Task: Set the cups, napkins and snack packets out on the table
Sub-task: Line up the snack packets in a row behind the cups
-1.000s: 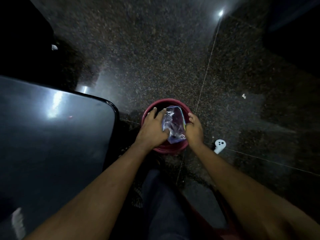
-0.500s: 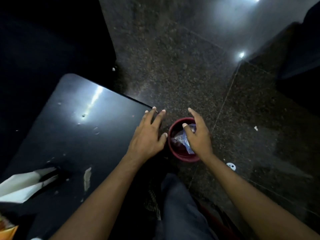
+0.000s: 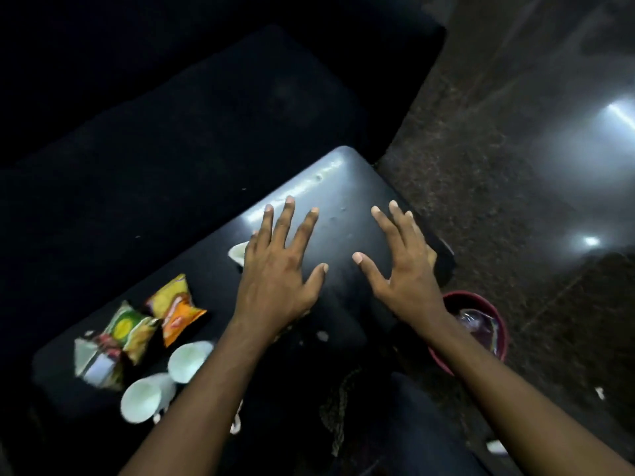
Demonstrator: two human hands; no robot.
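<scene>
Over the dark counter (image 3: 343,173) I see my left hand (image 3: 278,269) and right hand (image 3: 402,266) spread wide, empty; snack packets (image 3: 171,309), two cups (image 3: 187,360) and a half-hidden napkin (image 3: 238,252) lie there bunched at my left, seemingly not yet arranged.

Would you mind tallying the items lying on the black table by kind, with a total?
Snack packets: 3 (orange, green-yellow, silvery one)
White cups: 2 (one, another)
White napkin, partly hidden behind the left hand: 1
Total: 6
</scene>
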